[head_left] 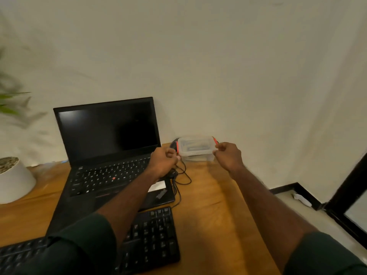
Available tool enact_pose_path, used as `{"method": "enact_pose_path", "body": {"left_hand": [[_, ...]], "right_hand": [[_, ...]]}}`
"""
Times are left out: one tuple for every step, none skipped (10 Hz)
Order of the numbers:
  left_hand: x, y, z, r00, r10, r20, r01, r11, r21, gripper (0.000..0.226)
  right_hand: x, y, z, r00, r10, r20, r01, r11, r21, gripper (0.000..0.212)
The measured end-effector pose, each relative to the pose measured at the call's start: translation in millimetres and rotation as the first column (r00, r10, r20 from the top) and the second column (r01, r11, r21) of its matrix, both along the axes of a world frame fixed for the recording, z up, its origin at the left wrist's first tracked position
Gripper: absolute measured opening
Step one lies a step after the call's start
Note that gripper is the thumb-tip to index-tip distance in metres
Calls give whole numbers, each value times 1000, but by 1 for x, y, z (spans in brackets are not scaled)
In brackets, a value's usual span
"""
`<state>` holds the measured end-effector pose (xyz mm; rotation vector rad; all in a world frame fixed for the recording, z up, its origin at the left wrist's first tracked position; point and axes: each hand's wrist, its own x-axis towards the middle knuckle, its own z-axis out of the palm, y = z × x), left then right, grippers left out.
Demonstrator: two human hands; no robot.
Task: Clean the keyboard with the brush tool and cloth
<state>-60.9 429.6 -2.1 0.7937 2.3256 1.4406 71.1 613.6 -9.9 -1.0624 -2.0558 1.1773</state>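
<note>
Clear plastic box, lid on.

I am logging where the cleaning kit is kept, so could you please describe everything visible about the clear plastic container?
The clear plastic container is a small translucent rectangular box with a lid on and orange-red clips at both ends. It sits near the wooden desk's far edge, right of the laptop. Blurry items show inside. The left hand and right hand pinch its two ends.
</note>
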Motion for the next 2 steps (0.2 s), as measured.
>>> {"method": "enact_pose_path", "body": {"left_hand": [[19,-35,11,995,-41,-91,37,998,-46,5],[33,-67,24,976,-37,-213,22,997,-75,7]], "right_hand": [[12,-31,6,999,54,5,-55,995,79,32],[23,-65,22,994,110,19,-112,976,185,28]]}}
